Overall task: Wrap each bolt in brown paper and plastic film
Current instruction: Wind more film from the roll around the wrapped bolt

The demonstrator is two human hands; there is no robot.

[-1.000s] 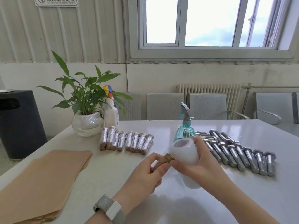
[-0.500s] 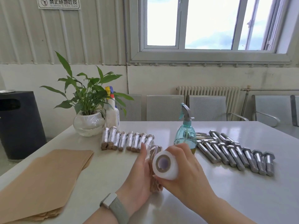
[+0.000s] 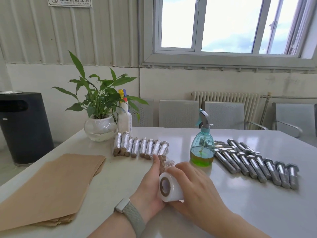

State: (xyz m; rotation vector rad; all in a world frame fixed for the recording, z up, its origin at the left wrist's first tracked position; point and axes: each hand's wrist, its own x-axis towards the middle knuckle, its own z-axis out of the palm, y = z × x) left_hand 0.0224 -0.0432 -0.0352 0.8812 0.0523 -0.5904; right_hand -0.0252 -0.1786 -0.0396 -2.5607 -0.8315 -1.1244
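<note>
Holding a paper-wrapped bolt against the white counter, my left hand lies along the bolt's left side, thumb extended up beside it; the other digits are hidden behind the roll, so I cannot tell how they lie. My right hand has its fingers curled over a white roll of clear plastic film, gripping it from above.

Key relation: the bolt's long axis runs away from me, its far end pointing toward the finished row. The roll sits at the near end of the bolt, touching or just beside it, its open core facing me and slightly left. Both hands are at the bolt; the right one carries the film. Crinkled film shows at the bolt's far right side, so I judge the film stage is under way and the coming move is a turn of roll or bolt about that long axis.

Surroundings: eight finished foil-bright wrapped bolts lie in a row just beyond my left thumb, near enough to be nudged. A teal plastic spray bottle with green liquid stands just right of the bolt's far end. Bare steel hex bolts lie in a row further right, well apart. A stack of brown paper sheets lies to the left. A potted green plant in a white round pot stands at the far left edge.
</note>
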